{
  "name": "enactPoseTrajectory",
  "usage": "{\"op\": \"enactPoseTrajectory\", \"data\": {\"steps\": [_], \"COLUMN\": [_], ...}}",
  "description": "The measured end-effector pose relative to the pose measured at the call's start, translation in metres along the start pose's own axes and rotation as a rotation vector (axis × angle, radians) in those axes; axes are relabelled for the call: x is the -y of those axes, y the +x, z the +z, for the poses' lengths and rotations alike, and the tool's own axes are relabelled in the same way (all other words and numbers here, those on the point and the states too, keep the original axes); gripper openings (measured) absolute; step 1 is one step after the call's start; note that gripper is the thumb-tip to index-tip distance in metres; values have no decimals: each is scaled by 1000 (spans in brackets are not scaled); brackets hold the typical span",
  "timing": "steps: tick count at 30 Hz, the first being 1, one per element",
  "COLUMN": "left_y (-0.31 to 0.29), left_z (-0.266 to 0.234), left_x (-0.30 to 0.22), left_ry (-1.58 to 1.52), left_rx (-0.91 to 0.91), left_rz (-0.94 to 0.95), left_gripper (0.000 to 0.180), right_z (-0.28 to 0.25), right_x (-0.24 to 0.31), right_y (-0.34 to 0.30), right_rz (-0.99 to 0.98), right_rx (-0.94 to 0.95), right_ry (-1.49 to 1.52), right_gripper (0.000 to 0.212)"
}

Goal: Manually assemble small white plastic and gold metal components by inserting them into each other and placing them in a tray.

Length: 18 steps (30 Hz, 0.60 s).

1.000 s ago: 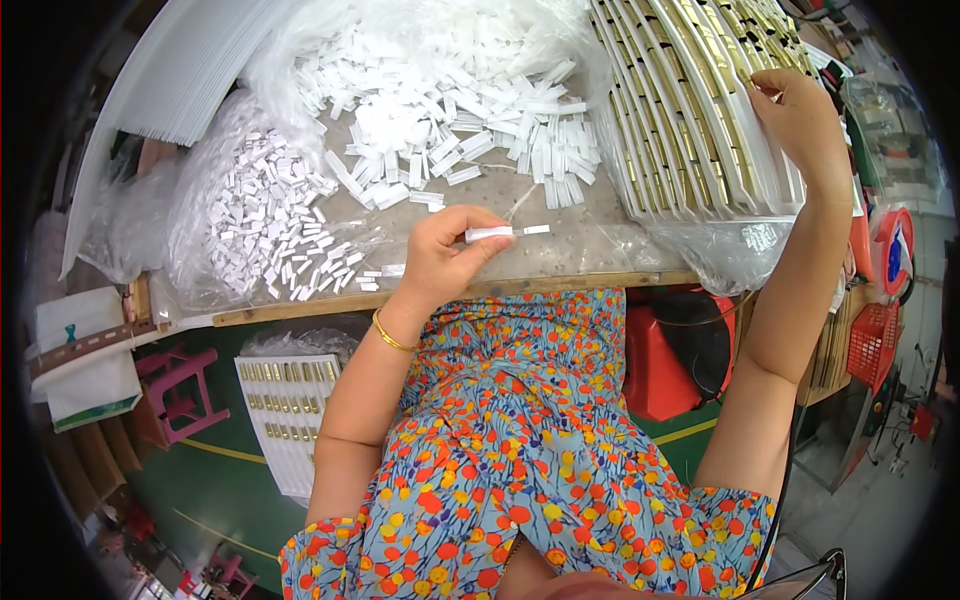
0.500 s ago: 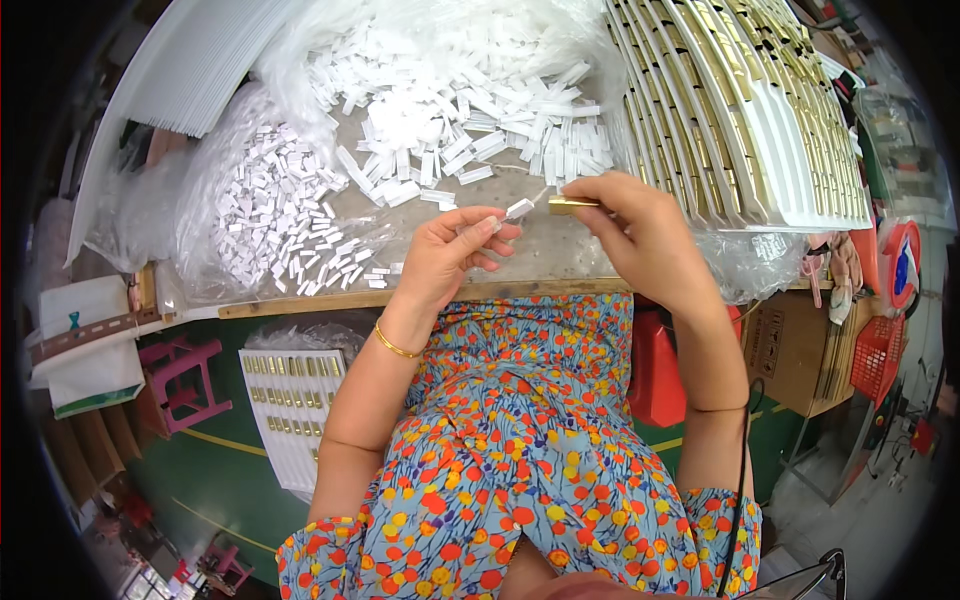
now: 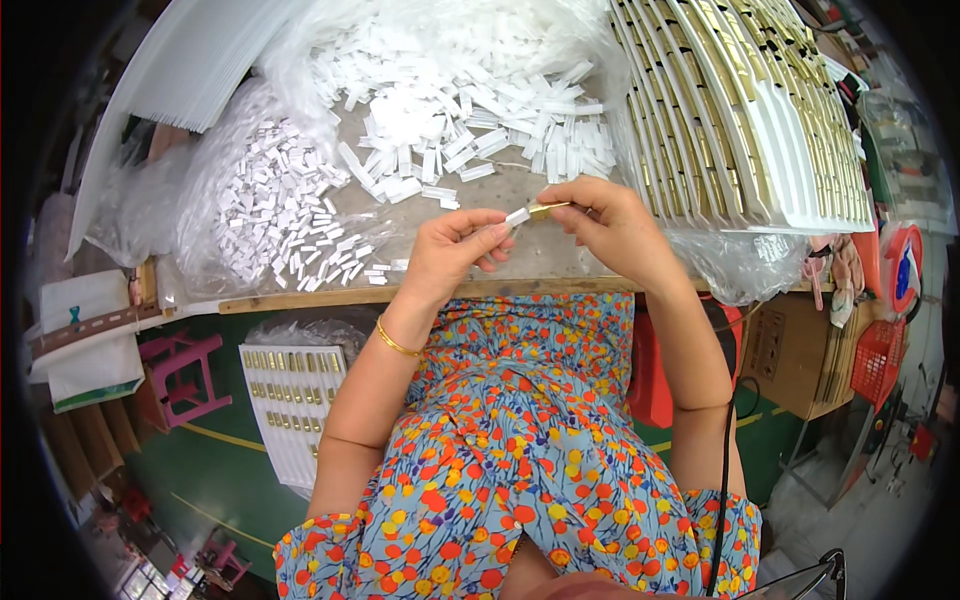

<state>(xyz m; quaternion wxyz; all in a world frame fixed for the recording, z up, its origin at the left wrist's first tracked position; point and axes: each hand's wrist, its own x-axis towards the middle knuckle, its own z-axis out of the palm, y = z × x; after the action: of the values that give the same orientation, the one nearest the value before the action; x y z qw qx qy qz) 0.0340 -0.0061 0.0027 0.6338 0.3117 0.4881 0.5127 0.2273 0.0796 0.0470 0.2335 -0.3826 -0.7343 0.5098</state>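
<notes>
Left hand [image 3: 455, 252] pinches small white sleeve [image 3: 518, 215] at fingertips; right hand [image 3: 610, 225] grips gold strip [image 3: 552, 209], tips meeting end to end, apparently for alignment. Loose white sleeves [image 3: 470, 140] just beyond fingers, within reach

Green floor [image 3: 215, 470] with yellow lines, pink stool [image 3: 185, 375] near left, red crate [image 3: 880, 360] right, wood-edged tabletop [image 3: 300, 298] far

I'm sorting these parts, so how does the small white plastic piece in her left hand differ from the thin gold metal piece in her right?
The white plastic piece is matte and stubby; the gold metal piece is shiny and slimmer. Both are pinched at fingertips, tips meeting.
</notes>
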Motion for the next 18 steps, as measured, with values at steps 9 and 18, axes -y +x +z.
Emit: {"op": "enactPoseTrajectory", "data": {"steps": [9, 18], "left_y": [-1, -4], "left_z": [-1, -3], "left_x": [-1, -8], "left_ry": [73, 339], "left_rx": [-50, -30], "left_rz": [26, 179], "left_gripper": [14, 12], "right_z": [11, 8], "right_x": [3, -2], "right_y": [1, 4], "right_rz": [76, -61], "right_rx": [8, 140], "right_ry": [113, -30], "right_gripper": [12, 12]}}
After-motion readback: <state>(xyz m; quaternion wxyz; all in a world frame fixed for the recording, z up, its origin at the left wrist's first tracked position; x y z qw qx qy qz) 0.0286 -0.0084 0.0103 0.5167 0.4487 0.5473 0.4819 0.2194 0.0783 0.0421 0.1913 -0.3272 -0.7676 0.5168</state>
